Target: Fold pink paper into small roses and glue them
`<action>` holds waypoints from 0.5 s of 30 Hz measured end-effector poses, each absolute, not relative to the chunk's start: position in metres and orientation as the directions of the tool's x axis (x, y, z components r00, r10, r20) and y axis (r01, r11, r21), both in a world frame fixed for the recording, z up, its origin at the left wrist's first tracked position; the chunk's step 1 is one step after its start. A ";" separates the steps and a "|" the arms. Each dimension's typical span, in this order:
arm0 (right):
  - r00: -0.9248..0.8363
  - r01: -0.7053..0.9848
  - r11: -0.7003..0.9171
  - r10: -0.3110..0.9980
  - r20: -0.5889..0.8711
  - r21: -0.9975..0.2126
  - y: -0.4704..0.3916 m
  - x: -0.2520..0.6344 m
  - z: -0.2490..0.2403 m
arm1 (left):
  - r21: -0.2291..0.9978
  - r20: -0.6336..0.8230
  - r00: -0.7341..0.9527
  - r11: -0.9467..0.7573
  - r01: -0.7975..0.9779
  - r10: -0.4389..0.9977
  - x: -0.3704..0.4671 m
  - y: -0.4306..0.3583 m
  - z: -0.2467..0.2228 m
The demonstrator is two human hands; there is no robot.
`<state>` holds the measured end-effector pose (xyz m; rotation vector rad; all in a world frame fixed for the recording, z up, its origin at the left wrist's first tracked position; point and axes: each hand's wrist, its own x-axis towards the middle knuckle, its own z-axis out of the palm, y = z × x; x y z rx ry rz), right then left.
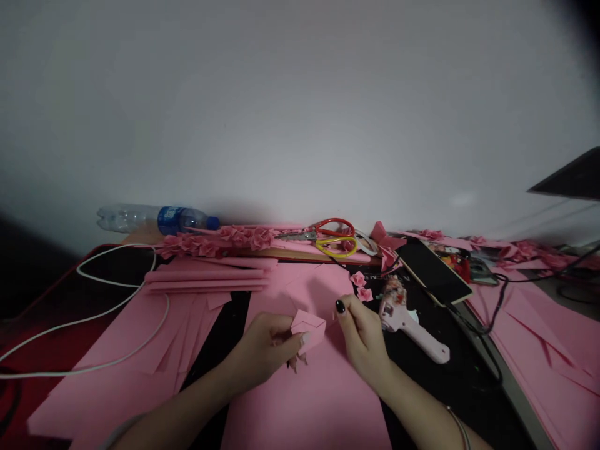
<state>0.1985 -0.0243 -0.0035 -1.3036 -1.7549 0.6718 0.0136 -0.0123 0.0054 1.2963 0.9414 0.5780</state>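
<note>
My left hand (267, 344) pinches a small folded piece of pink paper (309, 331) between thumb and fingers, above a long pink sheet (304, 412). Just to the right, my right hand (363, 334) is closed with its thumb against the fingers, apart from the folded paper. Whatever may be between those fingertips is too small to make out. Two little pink paper flowers (362, 286) lie beyond my right hand. A pale pink glue gun (415, 326) rests on the dark surface to its right.
At the back lie scissors (335, 237) with red and yellow handles, paper roses (244, 237) and a plastic bottle (159, 219). Rolled paper (206, 280) and stacked sheets (117, 387) are on the left, with a white cable (94, 372). A phone (435, 272) lies right, near black cables (497, 312).
</note>
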 end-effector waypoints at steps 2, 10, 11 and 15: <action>-0.241 0.500 0.413 0.910 0.337 -0.761 -0.027 0.197 -0.002 | 0.971 -0.228 0.516 0.154 0.183 0.826 0.014 -0.013 0.007; -0.538 0.450 0.473 0.821 0.193 -0.758 -0.034 0.186 0.000 | 0.924 -0.008 0.547 -0.204 0.325 0.837 0.014 -0.018 0.003; -0.544 0.440 0.465 0.819 0.184 -0.768 -0.034 0.187 -0.001 | 0.920 0.007 0.560 -0.225 0.321 0.828 0.013 -0.018 0.002; -0.549 0.422 0.443 0.819 0.166 -0.791 -0.035 0.189 -0.004 | 0.935 0.058 0.624 -0.261 0.239 0.779 0.012 -0.020 0.001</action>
